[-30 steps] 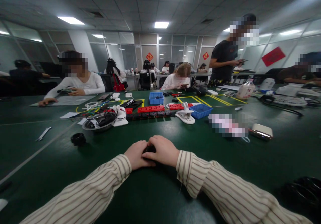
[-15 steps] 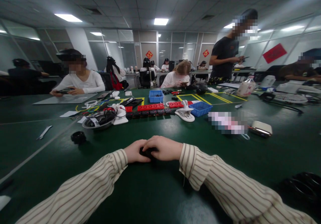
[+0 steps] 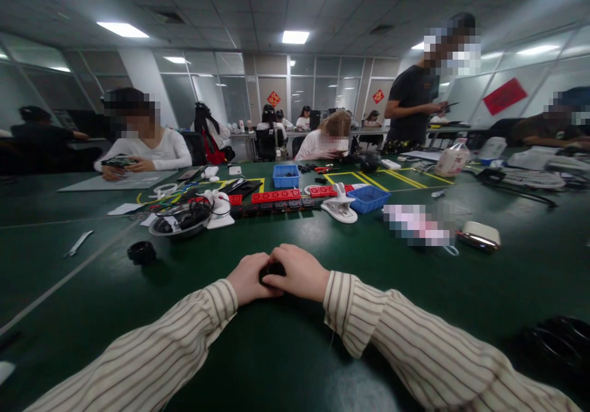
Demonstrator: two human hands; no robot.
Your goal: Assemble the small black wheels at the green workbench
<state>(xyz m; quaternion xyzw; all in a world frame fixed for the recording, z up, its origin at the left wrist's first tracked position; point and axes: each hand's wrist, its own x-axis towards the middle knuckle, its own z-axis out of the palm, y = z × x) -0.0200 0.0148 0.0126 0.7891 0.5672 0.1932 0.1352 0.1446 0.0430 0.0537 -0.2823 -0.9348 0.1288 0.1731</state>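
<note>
Both hands meet around a small black round object [image 3: 273, 270] above the green table [image 3: 295, 344], at the middle of the view. My left hand [image 3: 251, 278] is closed on its left side. My right hand [image 3: 302, 272] wraps it from the right, thumb across the near side and fingers over the top. Most of the object is hidden by the fingers, so I cannot make out its kind. To the left of my hands stands a black ring-shaped part [image 3: 142, 253], apart from them.
Beyond my hands are a bowl of black cables [image 3: 177, 230], red socket strips [image 3: 276, 196], a white clip stand [image 3: 340, 204] and blue trays [image 3: 369, 199]. A beige-and-chrome box [image 3: 479, 237] lies at right, black rings [image 3: 560, 344] at near right. Other people sit or stand across the table.
My right hand has turned about the black object, its thumb now lying lower across the near side. The hands stay together in nearly the same place.
</note>
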